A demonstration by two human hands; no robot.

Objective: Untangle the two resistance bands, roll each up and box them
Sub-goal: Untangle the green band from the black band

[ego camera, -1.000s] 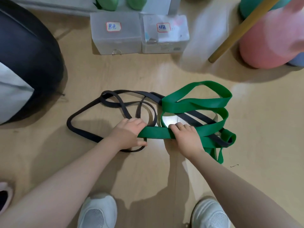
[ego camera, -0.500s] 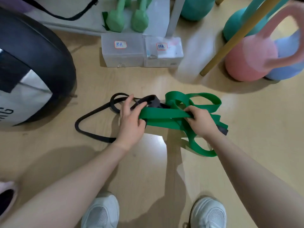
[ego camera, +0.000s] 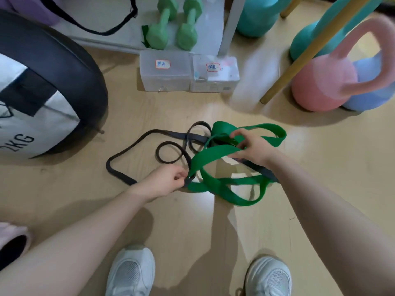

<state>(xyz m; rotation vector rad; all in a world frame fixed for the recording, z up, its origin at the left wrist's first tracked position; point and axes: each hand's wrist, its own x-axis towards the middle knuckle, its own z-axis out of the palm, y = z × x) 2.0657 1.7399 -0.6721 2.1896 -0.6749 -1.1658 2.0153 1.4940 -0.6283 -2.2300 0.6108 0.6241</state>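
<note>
Wood floor [ego camera: 320, 159]; L hand [ego camera: 164, 181] pinches black band [ego camera: 119, 170], R hand [ego camera: 253, 149] grips green band [ego camera: 215, 154]; kettlebells [ego camera: 322, 82] behind.

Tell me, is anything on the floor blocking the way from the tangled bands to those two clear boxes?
Nothing visible does. Bare wooden floor lies between the green band, the black band and the two clear boxes. The real obstacle is the tangle itself: the bands are looped through each other, held by the left hand and right hand.
</note>
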